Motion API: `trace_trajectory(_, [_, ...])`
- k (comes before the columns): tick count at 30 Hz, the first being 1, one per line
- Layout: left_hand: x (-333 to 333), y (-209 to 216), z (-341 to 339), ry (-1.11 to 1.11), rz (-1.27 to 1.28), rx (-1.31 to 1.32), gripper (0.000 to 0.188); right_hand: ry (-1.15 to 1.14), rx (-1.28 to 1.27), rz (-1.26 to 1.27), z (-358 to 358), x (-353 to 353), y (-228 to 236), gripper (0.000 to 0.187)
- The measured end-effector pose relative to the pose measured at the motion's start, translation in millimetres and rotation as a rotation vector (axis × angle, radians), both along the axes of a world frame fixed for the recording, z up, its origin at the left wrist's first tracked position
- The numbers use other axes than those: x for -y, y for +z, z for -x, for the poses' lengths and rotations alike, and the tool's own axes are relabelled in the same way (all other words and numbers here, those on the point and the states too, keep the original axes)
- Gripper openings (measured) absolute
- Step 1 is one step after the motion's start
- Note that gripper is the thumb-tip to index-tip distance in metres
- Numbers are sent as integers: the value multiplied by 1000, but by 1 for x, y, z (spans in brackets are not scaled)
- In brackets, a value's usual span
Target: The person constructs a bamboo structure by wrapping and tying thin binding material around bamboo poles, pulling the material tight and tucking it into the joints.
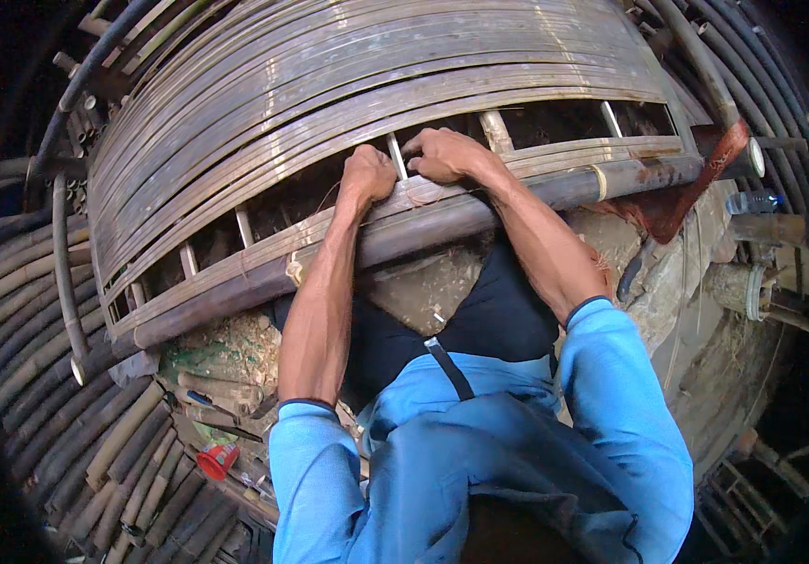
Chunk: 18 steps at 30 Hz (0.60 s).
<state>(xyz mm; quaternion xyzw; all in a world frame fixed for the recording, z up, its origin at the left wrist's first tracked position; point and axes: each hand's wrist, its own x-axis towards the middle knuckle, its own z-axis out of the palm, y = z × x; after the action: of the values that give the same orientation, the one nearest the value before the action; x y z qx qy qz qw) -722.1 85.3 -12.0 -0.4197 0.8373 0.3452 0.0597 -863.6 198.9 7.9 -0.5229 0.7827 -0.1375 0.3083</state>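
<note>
Bamboo slats (376,66) could be cutting the L hand (369,175) or the R hand (442,155), I think, bc both are working bare. Uneven pressing could also be cracking the thin pale crosspiece (396,156), which is bridging betw. these slats and the front strips (555,160), approx. in the middle. The L hand is curling almost into a fist just left of it; the R hand is bending its fingers just right. Both are lying apart, w/ the crosspiece standing between; whether their fingertips are gripping smth., I cannot tell, bc these are mostly hiding.
</note>
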Motion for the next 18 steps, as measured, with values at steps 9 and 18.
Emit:
trace_trajectory(9, [-26, 55, -38, -189, 132, -312, 30, -57, 88, 334, -13, -38, 33, 27])
trace_trajectory(18, [-41, 119, -138, -216, 462, -423, 22, -126, -200, 770, -51, -111, 92, 7])
